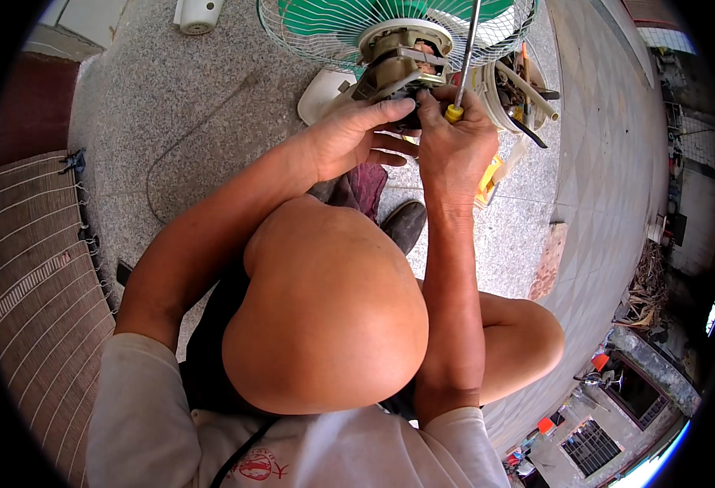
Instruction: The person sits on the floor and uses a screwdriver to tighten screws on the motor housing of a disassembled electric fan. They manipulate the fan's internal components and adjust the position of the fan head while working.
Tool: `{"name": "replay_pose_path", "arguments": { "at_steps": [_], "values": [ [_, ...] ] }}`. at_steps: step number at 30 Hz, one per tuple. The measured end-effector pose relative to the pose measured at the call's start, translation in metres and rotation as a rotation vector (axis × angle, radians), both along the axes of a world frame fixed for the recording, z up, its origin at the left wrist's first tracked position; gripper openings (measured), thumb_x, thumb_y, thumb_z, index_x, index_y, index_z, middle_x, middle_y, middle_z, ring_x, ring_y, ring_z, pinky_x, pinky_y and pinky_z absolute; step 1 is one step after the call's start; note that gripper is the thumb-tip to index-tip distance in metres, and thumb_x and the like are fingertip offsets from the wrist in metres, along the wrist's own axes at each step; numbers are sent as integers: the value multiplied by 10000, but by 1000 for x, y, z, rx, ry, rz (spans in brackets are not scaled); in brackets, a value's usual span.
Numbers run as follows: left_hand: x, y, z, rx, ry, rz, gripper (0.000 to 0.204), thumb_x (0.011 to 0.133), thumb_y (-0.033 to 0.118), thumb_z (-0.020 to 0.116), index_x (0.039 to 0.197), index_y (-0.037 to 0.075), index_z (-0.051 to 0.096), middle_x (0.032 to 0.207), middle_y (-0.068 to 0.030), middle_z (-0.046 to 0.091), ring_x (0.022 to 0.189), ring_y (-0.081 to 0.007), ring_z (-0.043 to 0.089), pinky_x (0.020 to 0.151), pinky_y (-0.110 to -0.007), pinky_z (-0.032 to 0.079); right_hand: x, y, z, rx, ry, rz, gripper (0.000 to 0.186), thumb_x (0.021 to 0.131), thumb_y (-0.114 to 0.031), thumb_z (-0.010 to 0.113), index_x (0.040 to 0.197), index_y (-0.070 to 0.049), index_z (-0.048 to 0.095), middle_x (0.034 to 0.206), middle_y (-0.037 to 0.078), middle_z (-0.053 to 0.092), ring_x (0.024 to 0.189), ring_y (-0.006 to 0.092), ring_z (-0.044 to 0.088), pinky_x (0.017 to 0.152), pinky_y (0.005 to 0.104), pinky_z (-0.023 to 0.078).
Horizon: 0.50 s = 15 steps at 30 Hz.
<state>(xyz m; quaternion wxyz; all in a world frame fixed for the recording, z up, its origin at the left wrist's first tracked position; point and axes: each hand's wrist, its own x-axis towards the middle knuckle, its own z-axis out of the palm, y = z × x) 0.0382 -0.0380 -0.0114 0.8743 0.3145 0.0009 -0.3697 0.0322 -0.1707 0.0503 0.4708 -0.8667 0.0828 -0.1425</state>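
Directly ahead stands an electric fan with its motor (pixel 398 67) uncovered, the wire guard (pixel 317 41) and green blades (pixel 325 16) beyond it. Thumb and fingers of my left hand (pixel 353 138) close round a small black part (pixel 408 118) at the motor's near end; its lower fingers reach out loosely under it. My right hand (pixel 461 146) is closed, with a screwdriver (pixel 454 113) tucked in it, yellow handle in the grip and steel shaft pointing up. The right thumb and fingertip also press at the black part. Exactly what they pinch there is hidden.
To the right of the fan stands a white bucket (pixel 494 102) of tools and scraps. A white plastic piece (pixel 321 96) lies left of the motor, and a white cylindrical part (pixel 198 16) farther left. A cord (pixel 180 140) crosses the speckled floor. My raised knee (pixel 333 301) is between my arms.
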Motion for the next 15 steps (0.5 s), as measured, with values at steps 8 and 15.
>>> {"name": "replay_pose_path", "arguments": {
  "at_steps": [8,15],
  "values": [
    [-1,1,5,2,0,-5,527,898,429,641,1278,89,506,1141,-108,614,1014,-232,622,866,-376,511,-3,-2,4,191,110,-32,211,875,-146,700,908,61,685,691,21,624,569,49,500,497,205,392],
    [0,2,4,-8,11,-9,526,901,427,639,1278,86,505,1145,-115,614,1020,-240,622,873,-389,510,0,0,14,247,170,-17,207,869,-152,709,909,51,694,696,24,629,563,53,506,491,208,395]
  ]
}}
